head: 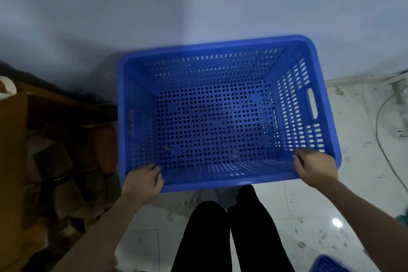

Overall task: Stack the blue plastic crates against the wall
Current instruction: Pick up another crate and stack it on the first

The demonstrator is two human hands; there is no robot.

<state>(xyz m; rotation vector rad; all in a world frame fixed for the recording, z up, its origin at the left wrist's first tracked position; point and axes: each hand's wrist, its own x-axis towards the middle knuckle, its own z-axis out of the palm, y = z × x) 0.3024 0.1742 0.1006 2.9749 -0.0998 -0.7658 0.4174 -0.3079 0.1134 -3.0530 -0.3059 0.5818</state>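
A large blue plastic crate (220,115) with perforated walls and floor fills the middle of the view, its far long side close to the pale wall (198,6). It is empty. My left hand (143,181) grips the near rim at the left corner, fingers curled inside. My right hand (314,166) grips the near rim at the right corner. Whether the crate rests on the floor or on another crate I cannot tell. A corner of a second blue crate (326,264) shows at the bottom right.
Brown cardboard boxes (55,161) are piled in shadow on the left, right beside the crate. White tiled floor (331,216) lies to the right, with a grey cable (384,139) and a white fitting near the wall. My legs in black trousers (231,238) stand just behind the crate.
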